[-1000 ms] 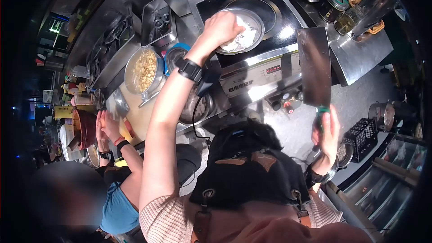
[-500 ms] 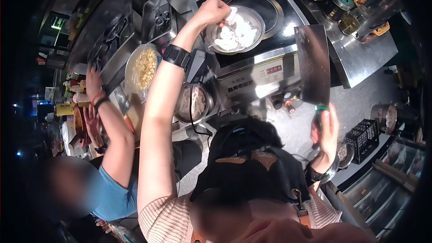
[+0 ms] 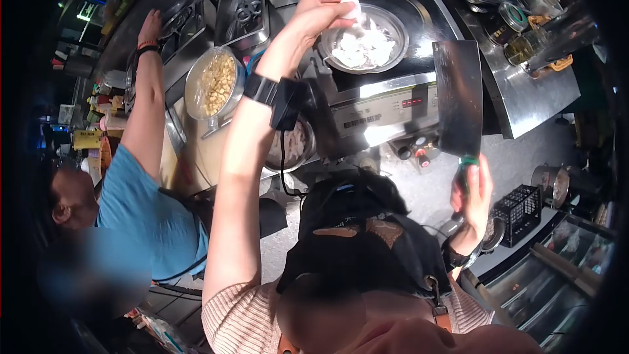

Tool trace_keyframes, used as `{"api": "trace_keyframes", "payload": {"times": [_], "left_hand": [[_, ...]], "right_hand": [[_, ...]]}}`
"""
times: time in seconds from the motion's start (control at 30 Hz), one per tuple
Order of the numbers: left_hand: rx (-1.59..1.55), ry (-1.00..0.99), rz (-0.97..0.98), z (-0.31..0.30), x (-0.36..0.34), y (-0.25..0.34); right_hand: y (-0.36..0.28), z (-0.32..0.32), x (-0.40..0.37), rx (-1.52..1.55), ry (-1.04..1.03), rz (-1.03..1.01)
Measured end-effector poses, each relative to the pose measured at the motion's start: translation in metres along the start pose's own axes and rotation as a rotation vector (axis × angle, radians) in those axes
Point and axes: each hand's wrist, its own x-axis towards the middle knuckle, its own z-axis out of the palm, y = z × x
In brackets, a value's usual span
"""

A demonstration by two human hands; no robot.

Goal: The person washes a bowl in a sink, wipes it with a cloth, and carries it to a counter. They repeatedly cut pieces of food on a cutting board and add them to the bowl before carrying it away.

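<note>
My left hand (image 3: pixel 325 13) is raised over a metal bowl (image 3: pixel 402 42), pinching a thin white slice (image 3: pixel 352 8) between thumb and fingers. Inside the bowl lies a heap of similar white pieces (image 3: pixel 367 49); their kind does not show. The bowl stands on a black-topped induction cooker (image 3: pixel 426 10). My right hand (image 3: pixel 474 190), off to the right and lower, is wrapped round the green handle of a cleaver (image 3: pixel 457 98). Its broad blade points up, away from me, beside the cooker's front corner.
Left of my arm stand a pan of yellowish diced food (image 3: pixel 215 85) and, partly behind the arm, a bowl of pale strips (image 3: pixel 297 144). A co-worker in a blue shirt (image 3: pixel 147 210) reaches toward metal trays (image 3: pixel 242 13). Jars (image 3: pixel 514 19) and a steel counter (image 3: pixel 534 92) are at right.
My left hand has moved slightly right and up with a white slice now plainly visible. The co-worker's arm has stretched farther toward the trays. The cleaver is nearly still.
</note>
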Motion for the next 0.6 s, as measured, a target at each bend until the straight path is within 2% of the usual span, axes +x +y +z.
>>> {"api": "trace_keyframes", "payload": {"times": [0.1,0.2,0.33,0.4,0.47,0.6], "left_hand": [[-0.065,0.118,0.102,-0.031,-0.049,-0.001],[-0.192,0.298,0.197,-0.081,-0.124,-0.035],[-0.273,0.748,0.003,-0.127,-0.23,-0.108],[-0.482,0.84,0.017,-0.154,-0.275,-0.166],[-0.552,1.05,0.031,-0.156,-0.303,-0.19],[-0.636,1.209,0.039,-0.16,-0.32,-0.228]], "right_hand": [[-0.003,0.012,-0.001,-0.005,-0.029,0.01],[-0.005,0.028,0.002,-0.009,-0.128,0.025],[-0.007,0.063,0.015,-0.025,-0.324,0.033],[-0.012,0.087,0.02,-0.085,-0.416,0.045],[-0.012,0.108,0.026,-0.119,-0.534,0.055],[-0.007,0.145,0.03,-0.258,-0.69,0.063]]}}
